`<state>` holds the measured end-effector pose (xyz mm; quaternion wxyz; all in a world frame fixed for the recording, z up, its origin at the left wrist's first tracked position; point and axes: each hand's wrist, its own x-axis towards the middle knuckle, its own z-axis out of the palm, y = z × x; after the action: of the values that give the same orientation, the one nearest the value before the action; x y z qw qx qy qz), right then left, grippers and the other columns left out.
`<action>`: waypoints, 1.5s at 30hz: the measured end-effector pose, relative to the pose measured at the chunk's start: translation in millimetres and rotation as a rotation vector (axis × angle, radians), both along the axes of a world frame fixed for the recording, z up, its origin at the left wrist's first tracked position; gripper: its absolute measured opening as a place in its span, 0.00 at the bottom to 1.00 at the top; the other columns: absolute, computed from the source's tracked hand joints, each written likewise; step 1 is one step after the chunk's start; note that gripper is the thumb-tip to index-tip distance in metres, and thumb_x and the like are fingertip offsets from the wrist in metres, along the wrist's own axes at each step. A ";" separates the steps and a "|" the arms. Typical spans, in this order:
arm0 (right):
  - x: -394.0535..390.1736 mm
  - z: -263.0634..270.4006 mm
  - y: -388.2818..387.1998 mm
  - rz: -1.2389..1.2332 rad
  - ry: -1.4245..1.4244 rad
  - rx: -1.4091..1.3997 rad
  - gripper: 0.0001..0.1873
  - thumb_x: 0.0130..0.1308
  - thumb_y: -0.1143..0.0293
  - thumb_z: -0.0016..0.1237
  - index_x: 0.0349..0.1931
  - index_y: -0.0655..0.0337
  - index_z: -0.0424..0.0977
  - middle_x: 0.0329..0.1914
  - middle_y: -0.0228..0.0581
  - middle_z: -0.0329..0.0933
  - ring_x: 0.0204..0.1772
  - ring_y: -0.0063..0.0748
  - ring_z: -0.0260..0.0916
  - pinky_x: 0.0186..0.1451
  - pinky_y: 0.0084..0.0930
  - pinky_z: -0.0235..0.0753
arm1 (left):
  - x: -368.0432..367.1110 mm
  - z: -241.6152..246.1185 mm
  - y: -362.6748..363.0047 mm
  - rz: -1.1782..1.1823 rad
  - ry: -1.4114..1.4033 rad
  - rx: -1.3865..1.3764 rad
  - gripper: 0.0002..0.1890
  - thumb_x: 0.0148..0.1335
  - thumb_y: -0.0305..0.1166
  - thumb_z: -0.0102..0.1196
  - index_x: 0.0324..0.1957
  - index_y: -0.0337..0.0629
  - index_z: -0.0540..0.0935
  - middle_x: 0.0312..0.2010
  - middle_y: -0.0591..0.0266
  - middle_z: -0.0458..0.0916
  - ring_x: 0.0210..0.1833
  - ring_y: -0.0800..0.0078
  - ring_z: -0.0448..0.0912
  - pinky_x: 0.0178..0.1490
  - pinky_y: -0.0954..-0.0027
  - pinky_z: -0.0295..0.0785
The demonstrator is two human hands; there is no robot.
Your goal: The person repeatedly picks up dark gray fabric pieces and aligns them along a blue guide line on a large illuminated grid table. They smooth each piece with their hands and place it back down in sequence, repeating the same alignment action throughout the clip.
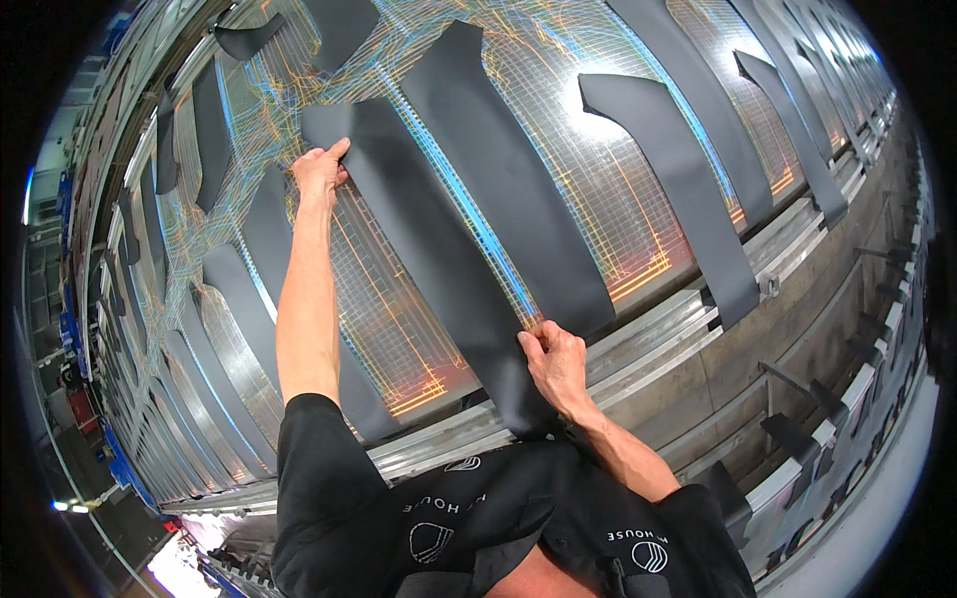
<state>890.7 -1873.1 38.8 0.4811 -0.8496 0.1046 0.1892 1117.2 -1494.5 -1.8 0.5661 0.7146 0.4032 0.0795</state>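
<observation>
A long dark grey flexible sheet strip (430, 224) lies before me across a shiny surface (389, 299) covered in coloured grid lines. Near its far end, my left hand (321, 168) grips the strip's left edge, thumb on top. My right hand (557, 366) pinches its right edge close to the near end, which hangs over a metal rail (434, 437) by my body. Just beyond my left thumb, a grey piece (325, 123) sits against or under the strip; I cannot tell which. A wider grey strip (508, 172) lies to the right, separated by a band of blue lines.
Another grey strip (688, 187) with a hooked far end overhangs the rail on the right. Similar strips (232, 276) run along the left. Below right, a row of metal brackets (792, 441) with dark flaps follows the edge. Bright reflections cover parts of the surface.
</observation>
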 end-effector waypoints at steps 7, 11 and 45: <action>-2.1 -7.8 -3.3 -0.013 -0.119 -0.047 0.12 0.61 0.67 0.59 0.27 0.67 0.76 0.18 0.49 0.77 0.22 0.47 0.77 0.28 0.37 0.73 | 0.3 1.5 -2.3 -0.019 -0.015 -0.001 0.14 0.52 0.32 0.72 0.27 0.37 0.78 0.22 0.64 0.77 0.21 0.77 0.74 0.23 0.75 0.73; 0.8 -4.3 -4.1 -0.018 -0.063 -0.036 0.12 0.61 0.67 0.59 0.27 0.67 0.76 0.18 0.48 0.77 0.21 0.46 0.77 0.27 0.37 0.73 | 1.7 2.5 -5.4 0.007 -0.020 0.007 0.14 0.51 0.32 0.72 0.28 0.37 0.77 0.22 0.64 0.77 0.21 0.77 0.74 0.23 0.75 0.73; 0.6 -8.6 -7.4 -0.022 -0.062 0.018 0.12 0.60 0.68 0.60 0.25 0.67 0.75 0.16 0.45 0.75 0.19 0.36 0.74 0.26 0.32 0.72 | -2.1 6.9 -14.6 0.022 0.000 0.108 0.15 0.51 0.30 0.71 0.22 0.36 0.76 0.18 0.63 0.77 0.17 0.78 0.73 0.18 0.75 0.71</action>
<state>891.4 -1880.6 30.2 0.4939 -0.8494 0.0974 0.1585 1115.1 -1509.1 5.2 0.5259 0.7396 0.4061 0.1074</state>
